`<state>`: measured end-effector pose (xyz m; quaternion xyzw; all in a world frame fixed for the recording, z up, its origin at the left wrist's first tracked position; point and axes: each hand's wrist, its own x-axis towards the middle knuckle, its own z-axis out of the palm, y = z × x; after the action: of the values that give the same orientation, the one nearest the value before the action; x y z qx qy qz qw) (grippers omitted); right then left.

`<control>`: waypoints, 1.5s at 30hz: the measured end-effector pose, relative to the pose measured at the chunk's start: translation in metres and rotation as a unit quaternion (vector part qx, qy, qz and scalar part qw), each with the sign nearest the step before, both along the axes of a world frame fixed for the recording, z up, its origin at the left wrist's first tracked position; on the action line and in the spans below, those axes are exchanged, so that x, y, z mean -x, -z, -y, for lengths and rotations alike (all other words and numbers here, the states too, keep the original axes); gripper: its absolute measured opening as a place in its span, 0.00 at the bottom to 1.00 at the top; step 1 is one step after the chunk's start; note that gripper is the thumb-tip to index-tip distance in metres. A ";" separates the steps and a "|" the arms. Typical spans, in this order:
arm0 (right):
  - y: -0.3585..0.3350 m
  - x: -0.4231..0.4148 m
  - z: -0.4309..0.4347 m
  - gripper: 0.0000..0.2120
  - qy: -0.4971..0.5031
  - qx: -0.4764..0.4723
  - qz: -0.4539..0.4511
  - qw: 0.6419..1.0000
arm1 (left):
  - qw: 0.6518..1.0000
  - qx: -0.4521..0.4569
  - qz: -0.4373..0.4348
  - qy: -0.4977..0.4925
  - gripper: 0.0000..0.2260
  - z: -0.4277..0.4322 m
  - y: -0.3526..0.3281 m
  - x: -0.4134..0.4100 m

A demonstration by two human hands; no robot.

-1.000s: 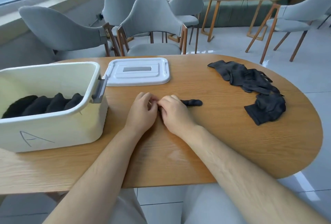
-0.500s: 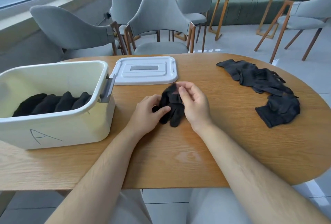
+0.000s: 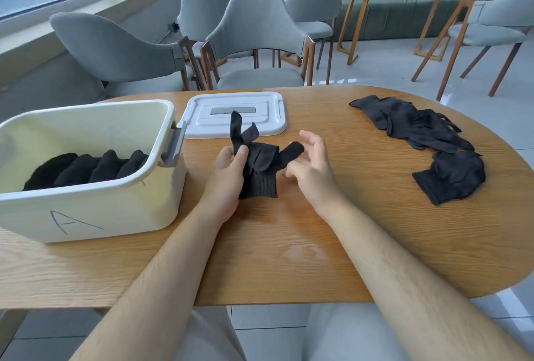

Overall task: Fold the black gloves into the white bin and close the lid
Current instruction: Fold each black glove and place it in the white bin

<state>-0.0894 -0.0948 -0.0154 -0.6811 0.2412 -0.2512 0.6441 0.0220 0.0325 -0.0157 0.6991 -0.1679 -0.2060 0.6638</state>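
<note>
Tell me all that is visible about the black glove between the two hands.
The black glove looks knitted, with a ribbed cuff at its lower end. It is partly folded, upright over the wooden table. Two fingers stick up, one points right toward the right hand, whose hold is blurred. The left hand grips its left side, thumb on it.

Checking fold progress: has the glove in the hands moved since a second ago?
Yes. The glove, gripped by the left hand, has risen off the table; its loose fingers now overlap the near edge of the lid.
</note>
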 end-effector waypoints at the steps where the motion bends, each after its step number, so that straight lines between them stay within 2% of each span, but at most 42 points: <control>1: 0.001 -0.002 -0.001 0.36 -0.024 -0.030 -0.003 0.999 | 1.000 0.007 -0.030 -0.008 0.12 0.001 -0.001 0.000; 3: 0.004 -0.005 -0.002 0.39 -0.036 -0.049 -0.015 0.998 | 0.997 0.016 -0.071 -0.011 0.13 0.003 -0.002 0.001; 5: 0.008 -0.009 -0.001 0.39 -0.012 -0.040 -0.029 0.999 | 0.992 0.056 -0.111 0.026 0.13 0.003 -0.006 0.001; 8: 0.011 -0.014 0.004 0.35 0.016 -0.039 -0.033 0.999 | 0.986 0.079 -0.124 0.078 0.19 -0.002 -0.005 0.000; 10: 0.011 -0.013 0.006 0.33 0.008 -0.051 -0.023 0.998 | 0.993 0.027 -0.078 0.081 0.24 -0.003 -0.002 0.000; 12: 0.009 -0.011 0.006 0.33 -0.008 -0.051 -0.019 0.998 | 0.996 -0.029 -0.026 0.081 0.22 -0.003 0.002 0.001; 16: 0.011 -0.010 0.004 0.35 0.005 -0.007 -0.051 0.999 | 0.995 -0.075 0.051 0.051 0.15 0.000 0.009 0.002; 19: 0.011 -0.010 0.005 0.33 0.015 -0.011 -0.044 0.999 | 0.974 -0.142 0.177 -0.013 0.18 0.002 0.006 0.010; 22: 0.011 -0.010 0.006 0.34 0.016 -0.008 -0.049 0.999 | 0.932 -0.181 0.304 -0.074 0.21 0.001 0.009 0.012; 25: 0.010 -0.009 0.005 0.41 0.014 -0.021 -0.040 0.999 | 0.932 -0.147 0.328 -0.040 0.22 0.003 0.011 0.009; 27: 0.012 -0.008 0.002 0.42 0.007 0.008 -0.019 1.000 | 0.942 -0.115 0.315 0.011 0.12 0.005 0.011 0.010; 29: 0.013 -0.005 -0.005 0.42 -0.008 0.094 -0.006 0.996 | 0.958 -0.068 0.275 0.046 0.06 0.006 0.009 0.015; 32: 0.016 -0.003 -0.014 0.44 -0.043 0.260 0.004 0.965 | 0.991 0.038 0.115 0.055 0.10 0.006 0.000 0.021; 34: 0.017 -0.003 -0.016 0.46 -0.063 0.396 -0.017 0.916 | 0.992 0.087 0.061 0.068 0.13 0.005 -0.006 0.022; 35: 0.017 -0.003 -0.017 0.46 -0.073 0.441 -0.031 0.894 | 0.990 0.105 0.047 0.082 0.13 0.005 -0.007 0.020; 37: 0.015 -0.004 -0.019 0.44 -0.085 0.473 -0.033 0.877 | 0.987 0.127 0.002 0.095 0.14 0.005 -0.004 0.015; 39: 0.016 -0.004 -0.019 0.37 -0.071 0.476 0.008 0.876 | 0.986 0.134 -0.052 0.089 0.14 0.005 0.002 0.008; 42: 0.015 0.000 -0.015 0.15 -0.061 0.486 0.085 0.868 | 0.977 0.151 -0.121 0.091 0.12 0.004 0.007 0.000; 45: 0.013 0.009 -0.017 0.07 -0.109 0.500 0.056 0.857 | 0.971 0.150 -0.166 0.086 0.14 0.005 0.006 0.000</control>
<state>-0.0981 -0.0775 -0.0281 -0.9180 -0.0295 -0.3038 0.2532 0.0217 0.0274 -0.0214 0.5305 -0.1439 -0.3486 0.7592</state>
